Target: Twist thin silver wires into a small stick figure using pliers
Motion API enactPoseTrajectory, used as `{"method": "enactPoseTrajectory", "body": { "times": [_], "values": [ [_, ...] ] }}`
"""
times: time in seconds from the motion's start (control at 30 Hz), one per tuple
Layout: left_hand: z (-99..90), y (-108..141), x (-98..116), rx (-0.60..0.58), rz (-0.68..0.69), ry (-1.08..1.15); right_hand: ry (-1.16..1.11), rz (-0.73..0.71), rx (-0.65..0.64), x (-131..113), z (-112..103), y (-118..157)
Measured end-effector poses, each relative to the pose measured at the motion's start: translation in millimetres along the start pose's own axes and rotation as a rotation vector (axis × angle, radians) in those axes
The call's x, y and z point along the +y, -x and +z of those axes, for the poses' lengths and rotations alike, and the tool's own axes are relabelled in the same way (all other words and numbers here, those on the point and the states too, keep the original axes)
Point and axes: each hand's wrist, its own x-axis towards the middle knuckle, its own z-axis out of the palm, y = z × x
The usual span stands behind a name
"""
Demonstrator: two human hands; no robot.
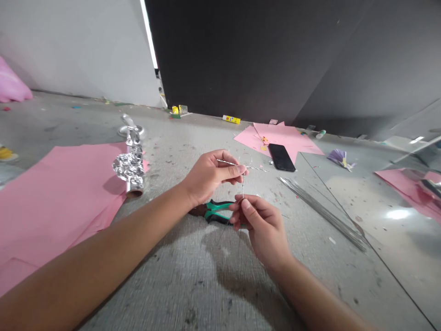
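Note:
Between my hands is a thin silver twisted wire (243,186), with one length running sideways and another hanging down. My left hand (220,172) pinches it at the junction, thumb against fingers. Just below, my right hand (260,223) is closed on the lower part of the wire, and loose thin ends stick out beneath its fingers. Pliers (215,212) with green and black handles lie on the floor behind my hands, partly covered by my right fingers. To the right lies a bundle of straight wires (324,214).
Pink paper sheets (86,184) lie at left with a crumpled foil roll (132,161) at their edge. A black phone (281,157) lies by more pink paper (289,133) at the back. A glue stick (231,119) lies near the dark wall, and a purple folded paper (340,158) sits right.

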Motion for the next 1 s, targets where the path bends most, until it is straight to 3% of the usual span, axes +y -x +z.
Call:
{"method": "enactPoseTrajectory", "body": {
  "times": [0.17,0.47,0.73,1.0],
  "values": [
    [-1.1,-1.6,-1.0,-0.043,-0.044,0.074,-0.071,0.038,-0.071,-2.3,1.7,1.0],
    [1.6,3.4,2.7,-0.077,-0.060,0.007,0.206,-0.030,0.055,-1.9,-1.2,2.4],
    [-0.1,2.6,8.2,-0.173,-0.102,-0.054,0.314,-0.063,0.054,-2.9,-2.9,3.8],
    [8.8,5.5,7.9,-0.018,0.030,-0.260,0.653,-0.276,0.226,-3.6,-2.6,5.9]
  ]
}}
